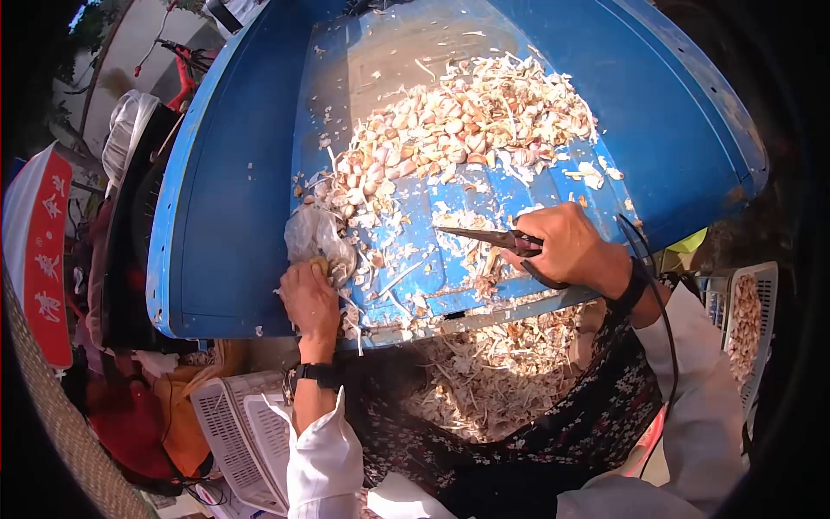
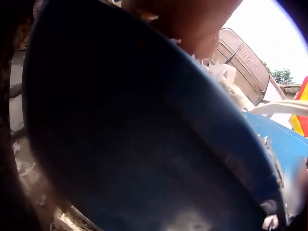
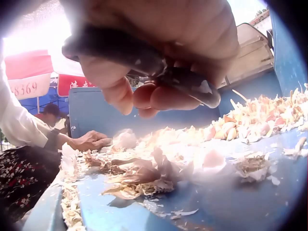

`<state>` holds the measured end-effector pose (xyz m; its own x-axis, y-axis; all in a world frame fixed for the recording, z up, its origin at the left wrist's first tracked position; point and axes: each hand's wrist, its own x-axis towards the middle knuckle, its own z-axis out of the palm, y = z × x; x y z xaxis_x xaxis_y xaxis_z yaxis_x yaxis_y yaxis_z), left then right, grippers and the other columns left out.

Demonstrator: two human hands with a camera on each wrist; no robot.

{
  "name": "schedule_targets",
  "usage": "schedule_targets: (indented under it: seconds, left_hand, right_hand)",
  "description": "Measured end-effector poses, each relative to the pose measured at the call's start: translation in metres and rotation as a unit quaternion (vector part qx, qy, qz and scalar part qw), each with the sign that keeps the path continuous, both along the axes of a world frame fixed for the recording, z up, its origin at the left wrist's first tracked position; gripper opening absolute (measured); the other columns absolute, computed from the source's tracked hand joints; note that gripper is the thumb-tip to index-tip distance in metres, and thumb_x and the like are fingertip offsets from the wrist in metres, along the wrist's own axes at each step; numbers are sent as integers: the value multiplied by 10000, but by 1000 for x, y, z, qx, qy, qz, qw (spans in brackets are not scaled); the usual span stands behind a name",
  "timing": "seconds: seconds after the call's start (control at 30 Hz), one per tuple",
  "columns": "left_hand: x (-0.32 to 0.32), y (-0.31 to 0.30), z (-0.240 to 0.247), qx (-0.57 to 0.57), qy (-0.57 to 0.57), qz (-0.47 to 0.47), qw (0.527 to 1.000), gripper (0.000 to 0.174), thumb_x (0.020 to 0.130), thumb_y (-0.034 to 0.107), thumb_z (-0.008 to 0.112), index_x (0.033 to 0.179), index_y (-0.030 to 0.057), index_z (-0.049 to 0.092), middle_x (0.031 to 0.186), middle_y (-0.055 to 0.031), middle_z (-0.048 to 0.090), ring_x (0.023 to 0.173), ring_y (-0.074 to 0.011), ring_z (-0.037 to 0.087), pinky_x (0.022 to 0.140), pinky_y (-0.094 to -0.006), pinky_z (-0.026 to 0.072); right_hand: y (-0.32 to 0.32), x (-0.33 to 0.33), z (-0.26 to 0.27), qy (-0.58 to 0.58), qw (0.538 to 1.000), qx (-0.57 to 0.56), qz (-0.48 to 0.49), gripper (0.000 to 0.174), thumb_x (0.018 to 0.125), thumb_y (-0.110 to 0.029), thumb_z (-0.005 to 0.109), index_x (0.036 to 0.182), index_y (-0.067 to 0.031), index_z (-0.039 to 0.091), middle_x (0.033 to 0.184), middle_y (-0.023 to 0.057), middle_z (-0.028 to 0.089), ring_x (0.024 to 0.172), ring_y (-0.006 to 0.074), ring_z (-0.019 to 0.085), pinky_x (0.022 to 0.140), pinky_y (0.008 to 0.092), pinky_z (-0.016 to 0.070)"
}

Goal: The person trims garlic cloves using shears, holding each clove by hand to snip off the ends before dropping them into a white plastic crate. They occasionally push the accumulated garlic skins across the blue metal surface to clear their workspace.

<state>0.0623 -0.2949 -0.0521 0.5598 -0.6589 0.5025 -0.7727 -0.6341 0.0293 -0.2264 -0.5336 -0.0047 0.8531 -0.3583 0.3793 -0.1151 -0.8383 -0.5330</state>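
My right hand grips dark-handled scissors, their long narrow blades pointing left over the blue tray. Seen close in the right wrist view, the fingers wrap the dark handles. At the tray's near left edge is my left hand, its fingertips right at a crumpled clear plastic bag. I cannot tell whether those fingers hold anything. Beyond both hands lies a heap of garlic cloves, mixed with dry skins and stalk bits.
Loose garlic skins litter the tray's near edge. Below it, more skins and stalks lie over a dark flowered apron. White plastic baskets stand at left; another basket with cloves is at right. A cable hangs along the right arm.
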Motion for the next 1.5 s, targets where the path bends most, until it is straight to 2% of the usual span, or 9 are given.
schedule_targets:
  seconds: [0.23,0.33,0.43,0.57,0.77,0.9,1.1,1.3,1.5]
  left_hand:
    - [10,-9,6,-118,64,32,991,382,883,280,570,624,-1,573,656,-163,569,637,-366,541,593,-469,407]
    - [0,-8,23,-15,170,55,984,340,881,314,573,812,-13,638,852,-190,621,819,-365,576,734,-445,441]
    - [-9,2,43,-53,116,24,992,516,873,281,579,1248,-58,478,1342,-237,419,1218,-388,398,1045,-455,270]
    - [-34,-6,70,-123,-6,-81,989,326,822,130,605,1112,-17,575,1213,-185,533,1129,-356,474,990,-453,334]
    - [-56,-30,49,-261,216,-215,916,131,805,-11,619,934,1,637,930,-116,633,704,-179,621,626,-272,510]
    - [-55,-43,40,-301,372,-193,857,94,825,25,625,910,-12,642,853,-73,637,634,-96,583,553,-223,472]
    - [-77,-72,19,-284,719,-160,613,259,944,189,535,1097,-16,572,850,-96,648,636,-108,581,523,-239,503]
    - [-88,-74,35,-307,707,-148,619,244,939,207,543,1060,2,593,852,-100,645,617,-109,574,531,-247,498]
    - [-79,-70,29,-323,759,-98,557,297,934,268,551,1050,-3,578,900,-92,631,671,-121,582,593,-263,520]
  right_hand:
    - [-4,6,0,43,999,-18,-18,304,721,-299,715,643,-68,533,592,125,569,587,346,591,515,406,447]
    - [-8,10,-6,20,999,8,-38,262,731,-237,695,658,-47,532,602,152,561,594,370,581,519,419,437]
    - [-30,26,-6,-11,994,38,-102,251,716,-175,701,704,-12,510,608,152,533,569,340,537,518,389,408]
    - [-71,83,3,-26,987,59,-145,254,759,-197,671,723,21,545,589,166,541,537,206,547,521,367,416]
    - [-70,143,-24,82,971,-25,-222,178,770,-180,587,748,-3,592,702,246,595,689,414,597,632,465,466]
    - [-54,128,-29,61,984,-10,-170,202,755,-182,621,731,9,562,686,234,585,667,400,592,588,432,442]
    - [-22,107,-13,-9,995,63,-79,209,706,-133,680,717,17,536,602,149,553,521,242,518,514,347,412]
    - [-24,125,-16,139,966,122,-178,290,648,-231,747,716,14,605,604,159,590,547,220,553,529,357,430]
    - [-1,118,-7,47,995,83,2,287,622,-206,775,748,-29,589,572,90,528,528,199,530,507,308,396]
